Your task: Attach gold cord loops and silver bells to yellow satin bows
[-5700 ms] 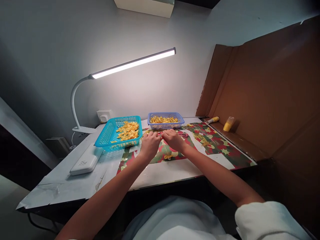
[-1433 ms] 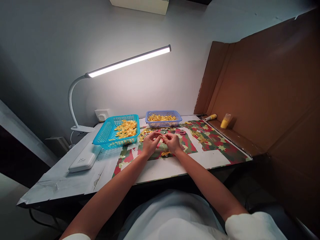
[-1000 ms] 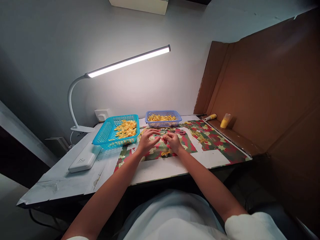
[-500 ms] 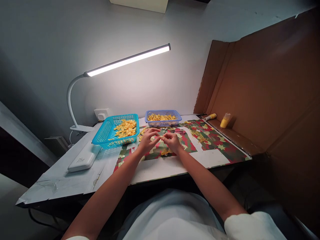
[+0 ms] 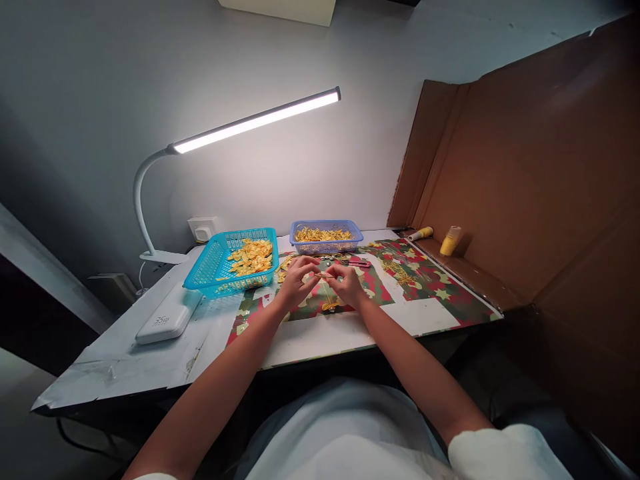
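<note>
My left hand (image 5: 297, 283) and my right hand (image 5: 346, 284) meet fingertip to fingertip above the patterned mat (image 5: 375, 291). Both are closed in a pinch on a thin golden strand (image 5: 327, 291), whose upper end lies between the fingers. The strand runs down to a yellow petal-like piece (image 5: 330, 307) with a small shiny bit on it, just below my hands. Exactly how the fingertips grip it is too small to tell. Behind my hands, a pink-handled tool (image 5: 359, 264) lies on the mat near small shiny bits.
A turquoise basket (image 5: 206, 268) with yellow petal-like pieces stands left, a blue-purple basket (image 5: 326, 247) with golden pieces behind. Golden strands (image 5: 399, 271) lie right. A lamp (image 5: 257, 122), white power bank (image 5: 169, 315), yellow-filled bottle (image 5: 451, 241) and cardboard wall (image 5: 530, 160) surround the table.
My fingertips have shifted very slightly around the strand. Nothing else has visibly moved.
</note>
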{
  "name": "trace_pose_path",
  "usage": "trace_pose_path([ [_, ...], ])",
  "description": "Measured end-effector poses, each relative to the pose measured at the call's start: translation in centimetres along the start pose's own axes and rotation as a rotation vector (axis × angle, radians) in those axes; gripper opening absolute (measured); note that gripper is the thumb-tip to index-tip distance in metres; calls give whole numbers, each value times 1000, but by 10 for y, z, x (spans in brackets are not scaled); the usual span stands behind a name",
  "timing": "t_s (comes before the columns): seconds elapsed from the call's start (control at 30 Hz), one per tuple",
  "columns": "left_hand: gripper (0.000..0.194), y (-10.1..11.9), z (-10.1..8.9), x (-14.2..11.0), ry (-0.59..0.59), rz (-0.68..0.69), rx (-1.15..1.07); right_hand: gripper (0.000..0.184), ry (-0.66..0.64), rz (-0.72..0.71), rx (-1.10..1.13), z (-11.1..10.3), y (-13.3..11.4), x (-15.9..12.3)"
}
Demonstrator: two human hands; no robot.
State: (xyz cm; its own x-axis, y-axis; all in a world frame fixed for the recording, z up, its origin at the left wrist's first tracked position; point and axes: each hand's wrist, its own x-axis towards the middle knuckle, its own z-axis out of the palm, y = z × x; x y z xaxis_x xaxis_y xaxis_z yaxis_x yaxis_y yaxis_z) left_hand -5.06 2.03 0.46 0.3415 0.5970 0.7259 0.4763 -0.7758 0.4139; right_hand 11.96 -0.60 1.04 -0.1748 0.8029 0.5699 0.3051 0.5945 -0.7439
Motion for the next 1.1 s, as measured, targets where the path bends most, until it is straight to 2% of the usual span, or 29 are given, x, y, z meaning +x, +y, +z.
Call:
trace_pose_path([
  [0.53, 24, 4, -2, -3, -59, 68, 99, 20, 4, -7, -22, 2, 3, 0],
  [1.1, 27, 2, 1, -2, -64, 58, 83, 22, -3, -6, -16, 2, 3, -1],
])
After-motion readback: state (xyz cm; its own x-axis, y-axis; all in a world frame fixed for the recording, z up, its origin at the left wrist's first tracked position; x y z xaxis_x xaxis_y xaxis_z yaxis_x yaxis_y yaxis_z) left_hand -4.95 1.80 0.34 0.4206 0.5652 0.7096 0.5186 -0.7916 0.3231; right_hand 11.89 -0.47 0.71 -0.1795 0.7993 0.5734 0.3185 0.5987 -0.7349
